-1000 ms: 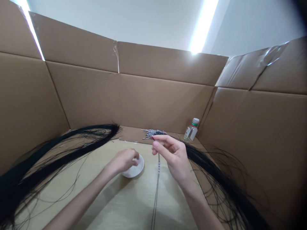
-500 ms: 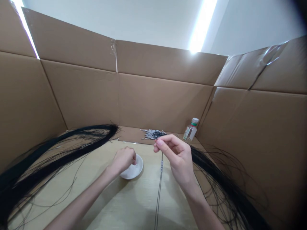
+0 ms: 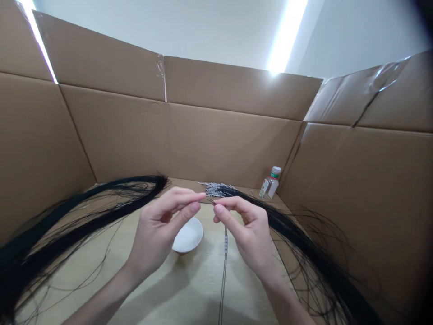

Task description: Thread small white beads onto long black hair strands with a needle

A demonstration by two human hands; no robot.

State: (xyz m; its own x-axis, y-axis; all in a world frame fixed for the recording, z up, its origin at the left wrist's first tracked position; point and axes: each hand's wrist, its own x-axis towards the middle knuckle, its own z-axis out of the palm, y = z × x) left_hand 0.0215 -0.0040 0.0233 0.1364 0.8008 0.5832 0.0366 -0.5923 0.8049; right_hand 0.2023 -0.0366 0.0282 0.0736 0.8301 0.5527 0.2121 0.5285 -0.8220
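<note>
Between the thumb and forefinger of my right hand (image 3: 252,234) are the ends of two thin dark cords (image 3: 222,280), whose tips poke out to the left. The cords hang down toward me, with a short row of small pale beads (image 3: 226,243) threaded on both strands. Facing those tips, my left hand (image 3: 162,223) is closed in a pinch. What sits in its fingertips is too small to make out. Just below my left hand stands a white bowl (image 3: 189,237), partly covered by the fingers; its contents are not distinct.
Behind my hands lies a pile of beaded cord ends (image 3: 218,189), joined to a thick black bundle (image 3: 304,239) running right. Another black bundle (image 3: 101,216) curves along the left. A clear bottle (image 3: 269,184) stands at the back right. Cardboard walls (image 3: 233,144) surround the tabletop (image 3: 189,289).
My left hand has come up out of the white bowl, moving right to the cord tips with its fingers pinched. My right hand has stayed nearly in place, and the beaded cords have shifted slightly.
</note>
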